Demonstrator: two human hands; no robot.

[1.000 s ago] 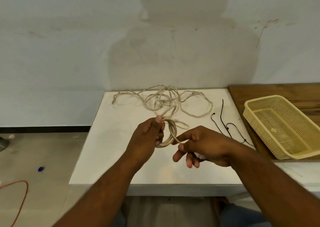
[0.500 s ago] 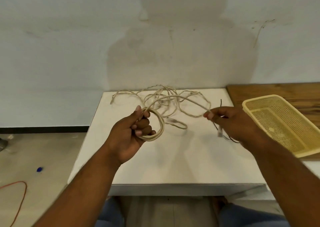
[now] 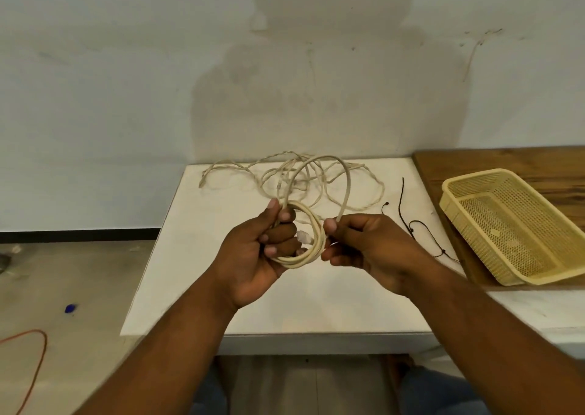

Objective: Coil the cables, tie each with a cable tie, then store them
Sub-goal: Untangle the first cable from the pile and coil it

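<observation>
Presently, left to right:

- Floor, far left: an orange wire (image 3: 39, 351) and a small blue object (image 3: 70, 308), seemingly outside the job.
- White table (image 3: 190, 288): carries the work.
- Loose cables (image 3: 294, 174): pale and tangled at the table's back edge, all uncoiled. The number cannot be told.
- Left hand (image 3: 253, 256): fingers curled round a small coil (image 3: 316, 243) of a few turns, held above the table. A pale plug (image 3: 304, 237) shows inside the ring.
- Free run of cable (image 3: 346, 177): arches up from the coil and down to the other hand.
- Right hand (image 3: 370, 247): thumb and finger pinch that run just beside the coil, apparently ready to lay another turn.
- Cable ties (image 3: 401, 199): black, lying on the table to the right of the hands. None is fastened.
- Basket (image 3: 474, 178): yellow mesh, sitting on the wooden top (image 3: 506, 161). It holds no cable.
- Status, as judged: early. The first cable is partly coiled. Still outstanding are finishing that coil, tying it, coiling and tying the remaining tangle, and storing everything.
</observation>
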